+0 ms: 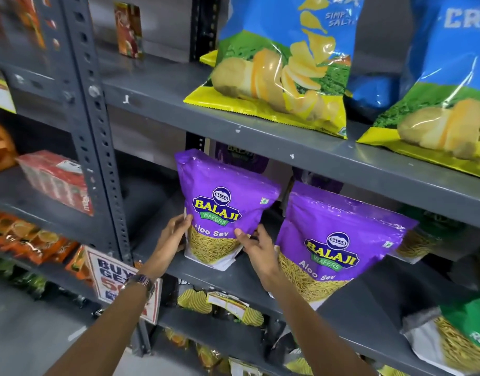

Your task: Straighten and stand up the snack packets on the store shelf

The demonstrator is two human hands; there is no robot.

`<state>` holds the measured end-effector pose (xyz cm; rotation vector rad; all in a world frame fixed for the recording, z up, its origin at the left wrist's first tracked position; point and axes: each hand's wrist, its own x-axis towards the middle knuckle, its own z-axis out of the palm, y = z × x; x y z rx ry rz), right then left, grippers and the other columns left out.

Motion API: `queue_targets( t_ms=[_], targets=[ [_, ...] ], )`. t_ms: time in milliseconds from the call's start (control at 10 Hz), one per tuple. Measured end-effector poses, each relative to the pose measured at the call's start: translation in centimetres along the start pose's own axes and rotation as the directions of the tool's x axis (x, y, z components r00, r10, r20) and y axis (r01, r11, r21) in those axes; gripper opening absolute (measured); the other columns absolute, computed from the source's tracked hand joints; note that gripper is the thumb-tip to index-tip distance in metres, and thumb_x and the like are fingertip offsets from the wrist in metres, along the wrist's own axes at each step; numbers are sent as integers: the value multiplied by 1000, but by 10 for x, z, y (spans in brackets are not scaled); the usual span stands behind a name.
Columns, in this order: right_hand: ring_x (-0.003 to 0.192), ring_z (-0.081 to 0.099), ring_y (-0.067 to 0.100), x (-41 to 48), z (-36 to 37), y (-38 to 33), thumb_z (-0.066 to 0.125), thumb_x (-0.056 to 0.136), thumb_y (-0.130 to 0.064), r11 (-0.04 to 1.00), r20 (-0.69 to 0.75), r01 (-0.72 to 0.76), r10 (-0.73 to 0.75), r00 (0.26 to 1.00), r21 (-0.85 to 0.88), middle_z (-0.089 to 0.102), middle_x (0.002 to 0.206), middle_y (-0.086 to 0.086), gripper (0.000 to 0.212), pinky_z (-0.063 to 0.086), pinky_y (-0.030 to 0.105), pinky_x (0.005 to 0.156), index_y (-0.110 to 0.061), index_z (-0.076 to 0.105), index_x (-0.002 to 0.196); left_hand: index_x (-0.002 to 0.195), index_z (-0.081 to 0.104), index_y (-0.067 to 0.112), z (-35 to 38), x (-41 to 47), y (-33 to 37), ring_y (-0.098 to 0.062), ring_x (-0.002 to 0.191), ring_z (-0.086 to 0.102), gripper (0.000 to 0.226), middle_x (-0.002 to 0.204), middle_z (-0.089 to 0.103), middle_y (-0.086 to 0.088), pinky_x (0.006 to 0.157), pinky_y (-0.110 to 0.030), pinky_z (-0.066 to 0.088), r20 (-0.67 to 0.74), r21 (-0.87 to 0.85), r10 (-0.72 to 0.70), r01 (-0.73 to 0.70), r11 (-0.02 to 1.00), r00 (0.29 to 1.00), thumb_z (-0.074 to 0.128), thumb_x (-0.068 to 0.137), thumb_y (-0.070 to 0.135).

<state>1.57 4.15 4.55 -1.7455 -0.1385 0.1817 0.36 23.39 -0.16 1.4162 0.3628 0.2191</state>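
A purple Aloo Sev packet (220,196) stands upright on the middle grey shelf (249,283). My left hand (174,234) grips its lower left edge and my right hand (256,245) holds its lower right corner. A second purple Aloo Sev packet (339,240) stands just to the right, leaning slightly, untouched. More purple packets sit behind both, mostly hidden in shadow.
Blue and yellow chip bags (285,66) lie on the shelf above. A green packet (461,337) lies at the far right of the middle shelf. The slotted upright post (98,131) is to the left, with a promo sign (117,280) below it. Yellow packets (195,299) fill the lower shelf.
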Motion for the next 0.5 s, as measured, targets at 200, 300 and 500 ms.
queue_targets(
  t_ms=[200,300,500],
  targets=[
    [65,48,-21,-31,0,-18,52,92,-10,999,58,15,-18,998,50,50,83,-14,29,33,-9,50,1,49,118,126,46,15,-5,-17,-4,-17,111,52,45,122,55,-3,101,-49,43,-9,-35,-14,13,999,1000,51,88,40],
    [64,49,-18,-39,1,-28,51,92,-10,997,88,-20,14,996,78,49,83,-12,20,33,-8,49,-4,48,111,129,44,15,-4,-21,-3,-18,115,51,47,123,53,-3,103,-49,42,-7,-49,-18,18,999,1000,50,89,38],
    [116,50,7,-49,3,4,53,86,-45,952,-260,247,-288,921,-182,55,117,-11,32,46,31,99,-38,43,115,128,46,14,14,-48,-3,-22,130,44,41,135,50,-4,104,-30,36,-412,-9,388,-429,903,825,55,90,25]
  ],
)
